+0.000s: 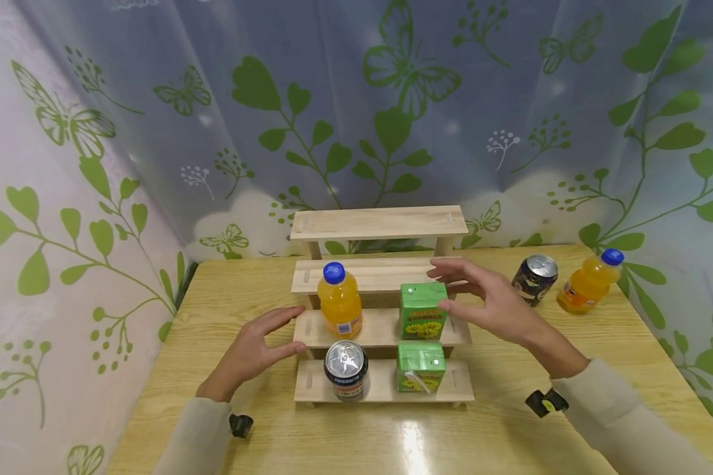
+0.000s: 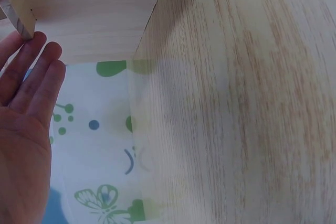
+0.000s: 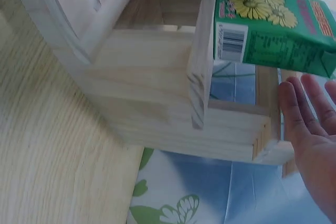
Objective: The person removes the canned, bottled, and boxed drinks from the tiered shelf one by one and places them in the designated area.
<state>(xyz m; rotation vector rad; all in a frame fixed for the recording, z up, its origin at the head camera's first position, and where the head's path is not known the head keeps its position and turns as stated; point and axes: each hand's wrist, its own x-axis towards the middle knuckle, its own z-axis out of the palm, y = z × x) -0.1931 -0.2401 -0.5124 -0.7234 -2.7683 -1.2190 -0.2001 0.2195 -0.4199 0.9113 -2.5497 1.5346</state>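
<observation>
A stepped wooden rack (image 1: 377, 223) stands on the table. On its second step from the bottom are an orange juice bottle (image 1: 340, 307) with a blue cap and an upright green drink carton (image 1: 422, 313). The lowest step holds a dark can (image 1: 346, 377) and another green carton (image 1: 418, 366) with a straw on its front. My left hand (image 1: 248, 348) is at the rack's left side, fingers extended, fingertips right at a step's end in the left wrist view. My right hand (image 1: 499, 303) has its fingers spread beside the upper carton, the thumb tip close to its right edge.
Right of the rack, a second dark can (image 1: 535, 280) and a second orange juice bottle (image 1: 589, 282) stand on the wood-grain table (image 1: 237, 435). A curtain (image 1: 344, 79) with green leaves and butterflies hangs behind and at both sides.
</observation>
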